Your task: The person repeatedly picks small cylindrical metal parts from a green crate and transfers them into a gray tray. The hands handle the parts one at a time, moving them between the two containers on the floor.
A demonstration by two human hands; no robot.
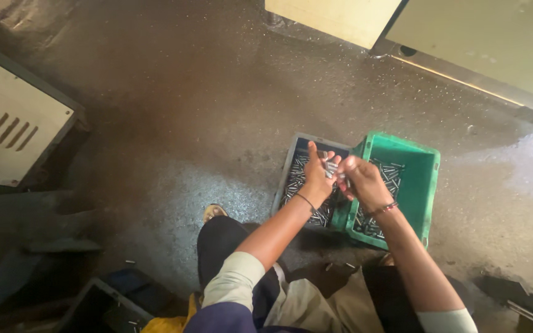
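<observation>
Down at floor level now, and both hands are working over two crates side by side. The left hand [317,176] hovers above the grey crate [291,168], fingers curled loosely around a small bunch of short metal pins [330,166], thumb pointing up. The right hand [360,180] is right against it, closed on the same bunch from the other side, so the pins sit pinched between the two hands, just above the seam where the crates meet. The grey crate holds a scatter of the same silvery pins, and so does the green crate [424,179], which sits tilted, touching the grey one's right side. Each wrist wears a thin band. Both crates rest on a dark, grimy concrete floor [205,111]. A sandalled foot [214,211] shows just left of the grey crate, and a vented metal cabinet [7,123] stands well apart at far left.
</observation>
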